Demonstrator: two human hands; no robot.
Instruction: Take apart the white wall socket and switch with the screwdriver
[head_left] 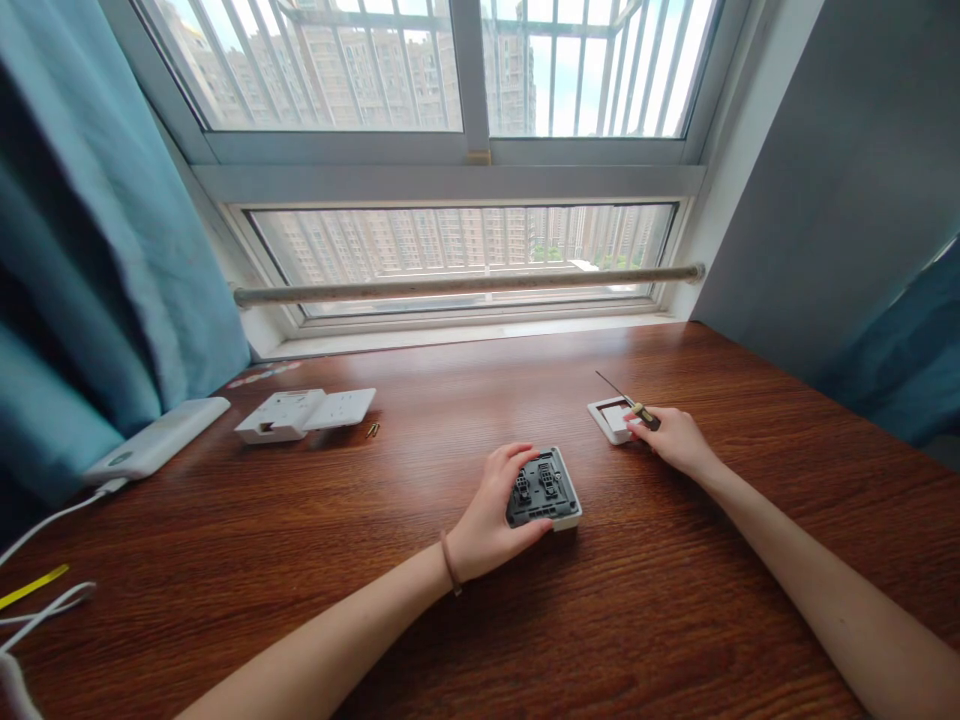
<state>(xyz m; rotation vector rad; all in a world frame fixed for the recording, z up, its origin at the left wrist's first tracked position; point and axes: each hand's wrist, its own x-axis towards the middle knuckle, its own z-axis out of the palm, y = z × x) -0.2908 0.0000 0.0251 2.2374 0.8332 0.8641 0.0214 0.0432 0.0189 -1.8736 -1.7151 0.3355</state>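
My left hand (491, 520) grips a square wall switch (546, 490) by two opposite edges, thumb at the near side and fingers at the far side. Its dark inner face, with two black mechanisms, points up, and a white base shows beneath. Farther right, my right hand (675, 438) is closed on the handle of a screwdriver (643, 413), whose thin shaft points to the far left. Under that hand lies a white square frame (598, 412) with a white piece in it. Whether the fingers also touch the white piece I cannot tell.
A white box with a plate leaning on it (281, 415) sits at the back left, with small brass screws (373, 430) beside it. A white power strip or bank (157, 440) with a cable lies by the blue curtain (112, 220). A yellow strip (34, 585) is at the left edge.
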